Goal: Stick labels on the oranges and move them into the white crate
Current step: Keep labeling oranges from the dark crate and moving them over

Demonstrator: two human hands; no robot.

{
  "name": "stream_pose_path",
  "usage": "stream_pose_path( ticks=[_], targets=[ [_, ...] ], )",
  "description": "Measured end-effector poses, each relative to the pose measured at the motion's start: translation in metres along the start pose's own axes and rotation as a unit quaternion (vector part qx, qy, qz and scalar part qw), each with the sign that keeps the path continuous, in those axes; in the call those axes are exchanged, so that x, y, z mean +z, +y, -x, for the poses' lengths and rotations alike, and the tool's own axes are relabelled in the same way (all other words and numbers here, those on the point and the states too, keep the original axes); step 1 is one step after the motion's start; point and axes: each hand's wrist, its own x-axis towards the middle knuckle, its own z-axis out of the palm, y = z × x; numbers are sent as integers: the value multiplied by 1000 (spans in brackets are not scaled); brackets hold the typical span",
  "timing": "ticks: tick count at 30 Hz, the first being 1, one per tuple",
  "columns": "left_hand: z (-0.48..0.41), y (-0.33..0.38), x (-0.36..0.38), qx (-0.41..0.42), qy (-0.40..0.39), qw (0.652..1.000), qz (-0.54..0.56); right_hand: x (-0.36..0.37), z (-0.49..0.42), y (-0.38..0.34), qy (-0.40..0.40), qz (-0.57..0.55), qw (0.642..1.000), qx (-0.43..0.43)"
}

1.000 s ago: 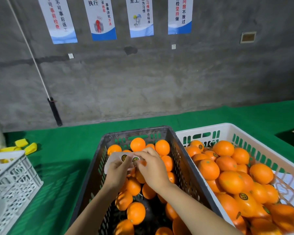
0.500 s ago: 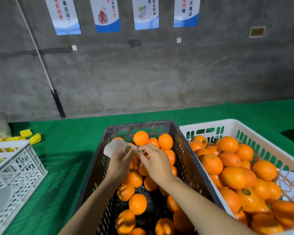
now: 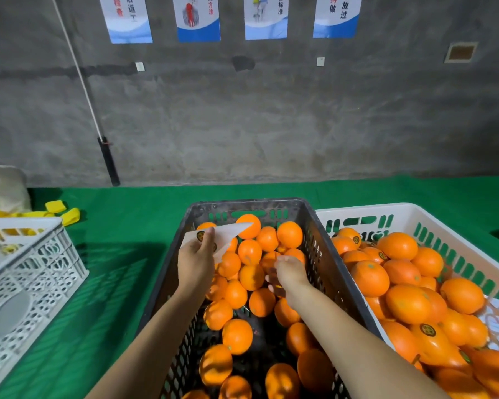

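The left hand [image 3: 196,259] pinches a label sheet [image 3: 218,236] above the dark crate [image 3: 170,272]. The right hand [image 3: 290,272], fingers curled, reaches down over the unlabelled oranges [image 3: 249,276], perhaps carrying a label. The white crate [image 3: 432,223], just beside, holds labelled oranges [image 3: 409,303].

A single head-worn wide-angle view looks forward and down, close over the dark crate [image 3: 323,254] at lower centre, facing the concrete wall [image 3: 271,116] across the upper frame.
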Motion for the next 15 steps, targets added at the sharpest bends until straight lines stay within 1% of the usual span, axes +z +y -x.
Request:
stream_pose_path(
  ticks=[1, 3, 6, 10, 13, 15],
  targets=[
    [1, 1, 0, 4, 2, 1000, -5, -2, -2, 3, 5, -5, 999, 41],
    [1, 2, -1, 8, 1, 1000, -20, -7, -7, 9, 37, -8, 995, 96],
    [2, 2, 1, 0, -7, 1000, -12, -15, -12, 15, 82, -4, 987, 136],
    [2, 3, 1, 5, -11, 1000, -20, -17, -16, 18, 104, 13, 985, 134],
    [1, 3, 1, 6, -11, 999, -32, -13, -14, 19, 119, 51, 986, 110],
    [1, 3, 1, 7, -11, 999, -39, -9, -11, 19, 121, 54, 986, 97]
  ],
)
